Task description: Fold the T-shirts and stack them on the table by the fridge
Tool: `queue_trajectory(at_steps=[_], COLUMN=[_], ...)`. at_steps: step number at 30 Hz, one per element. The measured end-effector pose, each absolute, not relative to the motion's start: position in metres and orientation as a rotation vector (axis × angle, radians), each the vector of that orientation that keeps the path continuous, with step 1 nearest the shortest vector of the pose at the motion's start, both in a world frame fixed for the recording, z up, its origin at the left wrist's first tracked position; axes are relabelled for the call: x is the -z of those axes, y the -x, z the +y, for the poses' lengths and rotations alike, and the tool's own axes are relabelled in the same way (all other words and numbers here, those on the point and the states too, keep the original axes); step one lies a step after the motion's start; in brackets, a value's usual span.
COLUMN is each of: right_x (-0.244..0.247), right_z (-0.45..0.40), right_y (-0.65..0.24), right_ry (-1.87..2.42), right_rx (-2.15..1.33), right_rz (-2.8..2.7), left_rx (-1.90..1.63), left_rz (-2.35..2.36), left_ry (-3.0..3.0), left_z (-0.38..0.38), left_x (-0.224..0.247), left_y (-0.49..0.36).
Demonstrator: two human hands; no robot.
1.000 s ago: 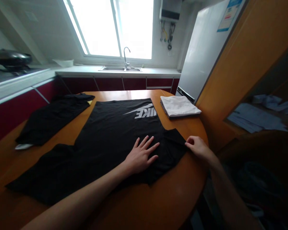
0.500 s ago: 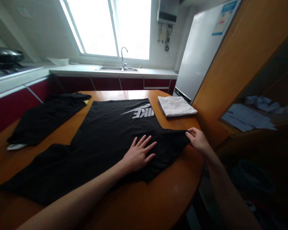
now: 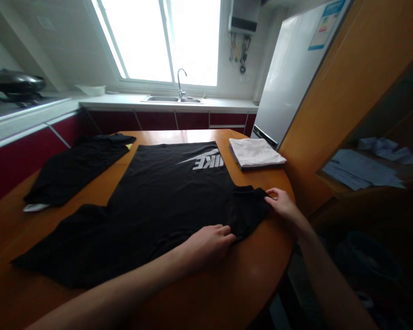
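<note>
A black T-shirt [image 3: 172, 188] with a white printed logo lies spread on the wooden table [image 3: 247, 275], its neck side towards me. My left hand [image 3: 213, 240] is closed on the shirt's near edge at the right shoulder, with its fingertips partly hidden. At the end of the right sleeve, my right hand [image 3: 281, 201] pinches the cloth between thumb and fingers. The other sleeve stretches out flat to the left.
Folded cloths [image 3: 256, 153], white on top, are stacked at the table's far right. Another dark garment [image 3: 76, 167] lies at the left. Beyond are a counter with a sink [image 3: 172, 99], a fridge [image 3: 289, 68] and a shelf with papers [image 3: 361, 169].
My left hand has gone from lying flat on the shirt to gripping its near edge. My right hand still holds the sleeve end, which is now more bunched.
</note>
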State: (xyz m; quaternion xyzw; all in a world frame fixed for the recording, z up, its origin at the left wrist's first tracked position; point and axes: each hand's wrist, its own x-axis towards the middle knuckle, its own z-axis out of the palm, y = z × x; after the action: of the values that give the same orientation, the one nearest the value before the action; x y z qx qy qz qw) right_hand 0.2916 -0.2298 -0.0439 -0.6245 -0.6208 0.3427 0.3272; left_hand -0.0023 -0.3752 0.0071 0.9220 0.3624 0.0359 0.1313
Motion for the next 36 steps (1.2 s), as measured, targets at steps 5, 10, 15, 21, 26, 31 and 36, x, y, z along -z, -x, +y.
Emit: queue_trajectory(at_steps=[5, 10, 15, 21, 26, 31, 36], right_x=[0.021, 0.028, 0.033, 0.019, 0.042, 0.051, 0.038], right_z=[-0.232, -0.235, -0.254, -0.264, -0.269, -0.259, -0.255], right_y=[-0.293, -0.299, -0.304, -0.257, -0.224, -0.235, -0.239], right_ry=[1.541, 1.645, 1.979, 1.494, 1.334, 1.469, 1.442], right_rx=[-1.048, -0.747, -0.375, -0.095, -0.219, -0.241, -0.237], right_rz=[-1.525, -1.809, -2.033, -2.145, -2.546, -2.641, -2.635], left_rx=[-0.377, -0.253, -0.125, -0.543, -0.282, -0.221, -0.226], left_rz=[0.951, 0.853, 0.680, 1.080, 1.373, 1.398, 1.394], left_ry=[-2.359, -2.119, -2.093, -2.390, -2.636, -2.657, -2.657], left_z=[-0.361, -0.350, -0.350, -0.323, -0.309, -0.311, -0.311], left_x=[-0.032, -0.034, -0.025, -0.006, 0.036, 0.042, 0.039], left_y=[0.015, 0.028, 0.028, 0.042, 0.053, 0.052, 0.052])
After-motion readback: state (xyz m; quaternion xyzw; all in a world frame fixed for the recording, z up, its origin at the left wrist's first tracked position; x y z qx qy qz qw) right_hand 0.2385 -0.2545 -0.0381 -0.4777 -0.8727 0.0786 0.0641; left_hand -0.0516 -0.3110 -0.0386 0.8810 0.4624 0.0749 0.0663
